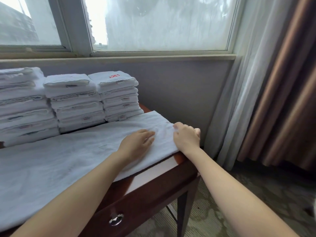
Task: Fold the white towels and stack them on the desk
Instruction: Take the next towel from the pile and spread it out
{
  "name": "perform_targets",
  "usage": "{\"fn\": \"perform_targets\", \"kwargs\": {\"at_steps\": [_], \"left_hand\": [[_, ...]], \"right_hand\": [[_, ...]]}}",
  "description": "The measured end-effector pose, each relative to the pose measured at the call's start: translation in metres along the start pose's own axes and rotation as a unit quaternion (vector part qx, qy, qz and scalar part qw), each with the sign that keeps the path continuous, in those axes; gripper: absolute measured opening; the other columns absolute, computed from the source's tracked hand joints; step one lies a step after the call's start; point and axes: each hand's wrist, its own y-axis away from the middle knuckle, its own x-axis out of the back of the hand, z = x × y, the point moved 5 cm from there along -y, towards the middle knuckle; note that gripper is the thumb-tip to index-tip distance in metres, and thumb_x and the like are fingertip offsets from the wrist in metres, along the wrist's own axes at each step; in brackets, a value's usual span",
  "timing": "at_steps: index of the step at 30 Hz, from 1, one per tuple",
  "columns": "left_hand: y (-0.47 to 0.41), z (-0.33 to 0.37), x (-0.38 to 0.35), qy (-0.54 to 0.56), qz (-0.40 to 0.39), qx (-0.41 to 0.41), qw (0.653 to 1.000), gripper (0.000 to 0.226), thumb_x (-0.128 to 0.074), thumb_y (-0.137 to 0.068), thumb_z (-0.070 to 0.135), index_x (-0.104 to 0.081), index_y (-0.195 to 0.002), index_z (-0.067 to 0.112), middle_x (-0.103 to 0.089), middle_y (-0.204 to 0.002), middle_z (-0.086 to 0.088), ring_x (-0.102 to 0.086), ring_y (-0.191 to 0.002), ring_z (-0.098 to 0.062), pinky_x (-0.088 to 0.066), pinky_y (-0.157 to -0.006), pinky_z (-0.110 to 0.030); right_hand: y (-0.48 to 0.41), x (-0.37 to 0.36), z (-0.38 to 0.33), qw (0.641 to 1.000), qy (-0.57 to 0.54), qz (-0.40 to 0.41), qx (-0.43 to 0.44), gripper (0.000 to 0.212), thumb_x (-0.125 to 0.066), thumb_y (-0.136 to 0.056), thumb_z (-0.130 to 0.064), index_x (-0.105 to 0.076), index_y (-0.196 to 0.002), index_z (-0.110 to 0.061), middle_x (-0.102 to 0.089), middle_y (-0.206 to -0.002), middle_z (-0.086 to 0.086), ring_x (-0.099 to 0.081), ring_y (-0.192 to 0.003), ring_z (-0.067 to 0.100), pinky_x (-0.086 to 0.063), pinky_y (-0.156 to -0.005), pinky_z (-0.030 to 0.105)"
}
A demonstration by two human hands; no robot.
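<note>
So the towel (68,159) is spread flat along the worktop (181,157), in front of the folded stacks (77,100). The left hand (138,142) lies flat on it with straight fingers, and the right hand (185,137) pinches the end edge. I'd pin with that palm and bring the edge over evenly, corners matched.

1 wide-angle head cam looks fwd and down, close over desk (150,199), edges prob. warped.

No words can be read. A red stitched emblem (114,76) sits on the top towel (127,78) of the stack (119,100) left of centre. The stack's small tags (121,117) are blurred.
</note>
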Motion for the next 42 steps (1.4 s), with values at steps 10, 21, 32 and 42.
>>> {"fn": "perform_targets", "kwargs": {"at_steps": [10,21,32,42], "left_hand": [[0.000,0.006,-0.002,-0.064,-0.013,-0.029,0.997,0.040,-0.041,-0.101,0.043,-0.054,-0.136,0.032,-0.052,-0.137,0.012,-0.049,-0.127,-0.013,-0.046,-0.098,-0.036],[0.081,-0.044,0.059,-0.084,0.059,0.048,0.994,0.040,-0.044,-0.101,0.041,-0.052,-0.139,0.033,-0.048,-0.145,0.014,-0.047,-0.130,-0.009,-0.042,-0.100,-0.029],[0.211,-0.150,0.129,-0.137,0.084,0.227,0.961,0.041,-0.042,-0.102,0.041,-0.050,-0.140,0.029,-0.049,-0.143,0.012,-0.048,-0.128,-0.010,-0.041,-0.100,-0.029],[0.301,-0.233,0.171,-0.223,0.055,0.430,0.873,0.060,-0.023,-0.100,0.058,-0.029,-0.151,0.028,-0.025,-0.160,0.001,-0.017,-0.149,-0.016,-0.005,-0.121,-0.047]], "right_hand": [[0.008,0.014,0.017,0.998,0.041,0.036,-0.010,0.032,-0.044,-0.090,-0.018,-0.061,-0.115,-0.027,-0.054,-0.116,0.001,-0.043,-0.115,0.024,-0.012,-0.113,0.044],[0.059,-0.018,-0.118,0.962,-0.107,-0.122,0.220,0.041,-0.042,-0.099,-0.022,-0.054,-0.138,-0.021,-0.052,-0.144,-0.002,-0.040,-0.136,0.014,-0.010,-0.121,0.030],[0.130,-0.065,-0.265,0.894,-0.117,-0.195,0.385,0.043,-0.042,-0.101,-0.030,-0.046,-0.143,-0.023,-0.046,-0.147,-0.005,-0.037,-0.138,0.012,-0.006,-0.120,0.040],[0.183,-0.098,-0.376,0.836,-0.099,-0.249,0.478,0.043,-0.038,-0.100,-0.034,-0.045,-0.141,-0.023,-0.044,-0.146,-0.001,-0.034,-0.139,0.018,0.001,-0.119,0.048]]}}
